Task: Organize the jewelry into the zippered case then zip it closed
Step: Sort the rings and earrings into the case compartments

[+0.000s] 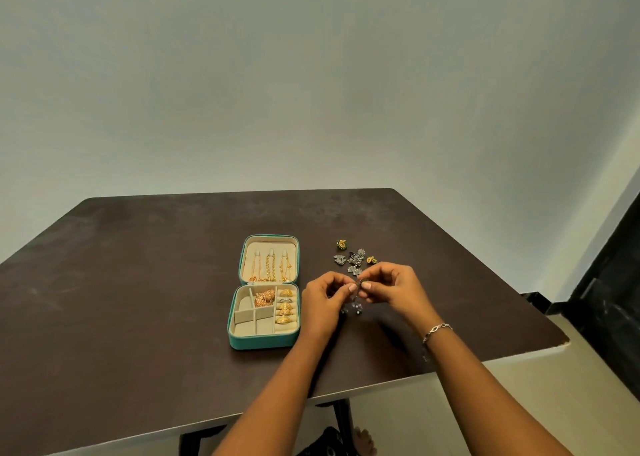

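A small silver piece [356, 296] with dangling bits is being pinched between the left hand [323, 299] and the right hand [391, 287], which are being held close together just above the dark table [138, 282]. At 9 o'clock from the hands, the green zippered case [265, 292] is lying open, with gold rings [285, 306] and chains [270, 265] being kept inside. At 12 o'clock, loose earrings [353, 259] are being left on the table.

One open case [263, 343], three hanging chains [270, 265], five gold rings [285, 306], two hands [322, 299].
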Demonstrator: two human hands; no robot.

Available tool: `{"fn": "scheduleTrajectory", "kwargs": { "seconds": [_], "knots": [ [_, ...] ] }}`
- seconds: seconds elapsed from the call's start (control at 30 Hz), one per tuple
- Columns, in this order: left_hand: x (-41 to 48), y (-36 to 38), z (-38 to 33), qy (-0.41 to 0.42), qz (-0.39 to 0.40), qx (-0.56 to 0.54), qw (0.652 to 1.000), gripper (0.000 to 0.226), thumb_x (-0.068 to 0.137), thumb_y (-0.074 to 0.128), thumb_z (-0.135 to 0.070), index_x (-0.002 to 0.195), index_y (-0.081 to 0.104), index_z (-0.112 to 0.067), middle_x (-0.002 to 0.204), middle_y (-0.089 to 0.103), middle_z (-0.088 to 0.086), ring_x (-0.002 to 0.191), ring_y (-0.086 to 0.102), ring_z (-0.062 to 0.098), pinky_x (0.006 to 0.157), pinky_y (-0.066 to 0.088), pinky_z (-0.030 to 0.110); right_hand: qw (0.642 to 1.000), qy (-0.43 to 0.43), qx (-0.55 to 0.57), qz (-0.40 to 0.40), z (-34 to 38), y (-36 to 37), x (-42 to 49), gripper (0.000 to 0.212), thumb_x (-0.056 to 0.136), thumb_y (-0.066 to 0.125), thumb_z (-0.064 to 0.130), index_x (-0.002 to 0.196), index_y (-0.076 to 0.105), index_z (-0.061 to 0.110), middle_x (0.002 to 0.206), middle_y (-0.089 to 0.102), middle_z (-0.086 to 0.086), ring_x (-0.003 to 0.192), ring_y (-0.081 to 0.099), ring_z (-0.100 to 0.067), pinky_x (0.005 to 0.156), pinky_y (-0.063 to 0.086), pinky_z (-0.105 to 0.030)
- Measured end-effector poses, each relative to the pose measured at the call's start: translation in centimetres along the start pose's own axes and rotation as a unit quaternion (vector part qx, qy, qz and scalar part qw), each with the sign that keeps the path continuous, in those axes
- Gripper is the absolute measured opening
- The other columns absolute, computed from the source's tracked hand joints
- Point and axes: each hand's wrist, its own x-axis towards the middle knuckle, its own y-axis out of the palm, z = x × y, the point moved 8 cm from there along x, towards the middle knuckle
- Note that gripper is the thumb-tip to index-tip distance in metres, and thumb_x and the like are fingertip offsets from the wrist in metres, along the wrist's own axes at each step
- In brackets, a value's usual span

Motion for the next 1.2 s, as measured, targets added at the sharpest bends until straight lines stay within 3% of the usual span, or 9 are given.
{"fn": "scheduleTrajectory", "kwargs": {
  "seconds": [0.1,0.17,0.33,0.5,0.67,0.87,0.97,1.1,1.2],
  "knots": [
    [-0.4,-0.2,-0.1,-0.021,-0.008,-0.027,0.999,0.032,0.082,0.060,0.003,0.079,0.065,-0.028,0.079,0.068,-0.004,0.077,0.063,0.010,0.077,0.052,0.027,0.997,-0.030,-0.071,-0.016,1.5,-1.4,0.5,0.021,0.081,0.061,-0.004,0.077,0.064,0.016,0.078,0.066,-0.005,0.066,0.063,-0.003,0.062,0.049,-0.016],
    [-0.9,-0.5,-0.4,-0.036,-0.018,-0.059,0.997,0.032,0.084,0.057,0.005,0.082,0.066,-0.025,0.081,0.068,-0.003,0.077,0.065,0.010,0.078,0.053,0.024,0.995,-0.046,-0.088,-0.015,2.6,-1.9,0.5,0.022,0.081,0.063,-0.001,0.076,0.065,0.020,0.081,0.070,-0.003,0.075,0.065,-0.006,0.067,0.047,-0.015],
    [-1.6,-0.9,-2.9,-0.022,-0.038,-0.144,0.989,0.022,0.084,0.055,0.008,0.090,0.067,-0.009,0.079,0.068,0.003,0.069,0.064,-0.001,0.066,0.050,0.012,0.997,-0.066,-0.043,0.009,4.8,-1.5,0.2,0.021,0.081,0.061,-0.004,0.077,0.067,0.016,0.077,0.071,-0.002,0.072,0.066,-0.004,0.062,0.046,-0.012],
    [-1.1,-1.8,-5.3,-0.010,-0.004,-0.187,0.982,0.016,0.083,0.058,0.005,0.091,0.069,-0.003,0.076,0.071,0.005,0.072,0.068,0.008,0.069,0.053,0.015,0.998,-0.063,-0.018,0.015,5.5,-1.0,0.0,0.015,0.082,0.061,-0.001,0.083,0.070,0.011,0.080,0.070,-0.007,0.075,0.064,-0.012,0.066,0.050,-0.016],
    [-1.2,-3.7,-5.1,-0.032,-0.011,-0.192,0.981,0.017,0.084,0.059,0.001,0.083,0.070,-0.011,0.069,0.072,0.002,0.073,0.069,0.015,0.067,0.052,0.016,0.998,-0.062,0.020,0.020,6.0,-0.5,-0.3,0.013,0.083,0.059,-0.004,0.091,0.068,-0.001,0.076,0.071,-0.002,0.071,0.068,-0.005,0.062,0.049,-0.012],
    [-1.6,-6.3,-4.7,-0.051,-0.012,-0.192,0.980,0.021,0.084,0.054,0.009,0.097,0.066,-0.001,0.073,0.072,0.003,0.075,0.070,0.014,0.073,0.055,0.019,0.998,-0.050,0.004,0.046,5.7,1.2,-0.3,0.013,0.086,0.056,-0.001,0.088,0.068,0.004,0.079,0.074,-0.006,0.078,0.069,-0.013,0.081,0.051,-0.035],
    [-1.9,-8.4,-4.9,-0.046,-0.036,-0.197,0.979,0.023,0.082,0.055,0.011,0.100,0.065,0.002,0.079,0.071,0.008,0.073,0.070,0.012,0.076,0.056,0.023,0.998,-0.045,-0.004,0.054,6.0,2.3,-0.7,0.013,0.088,0.055,0.003,0.091,0.067,0.006,0.085,0.073,-0.008,0.085,0.069,-0.017,0.081,0.052,-0.031],
    [-2.5,-11.4,-4.7,-0.035,-0.082,-0.209,0.974,0.022,0.083,0.054,0.010,0.103,0.063,0.005,0.083,0.069,0.013,0.069,0.070,0.010,0.063,0.056,0.018,0.997,-0.047,-0.003,0.065,6.7,3.9,-1.3,0.013,0.088,0.055,0.005,0.092,0.067,0.007,0.086,0.073,-0.007,0.086,0.069,-0.015,0.078,0.053,-0.025],
    [-3.0,-13.5,-3.8,-0.037,-0.125,-0.214,0.968,0.021,0.085,0.053,0.007,0.099,0.065,-0.002,0.086,0.069,0.014,0.071,0.070,0.014,0.071,0.059,0.029,0.996,-0.045,0.000,0.071,7.2,5.2,-1.6,0.013,0.088,0.055,0.006,0.090,0.067,0.010,0.084,0.073,-0.005,0.083,0.069,-0.015,0.075,0.056,-0.022]
  ]
}}
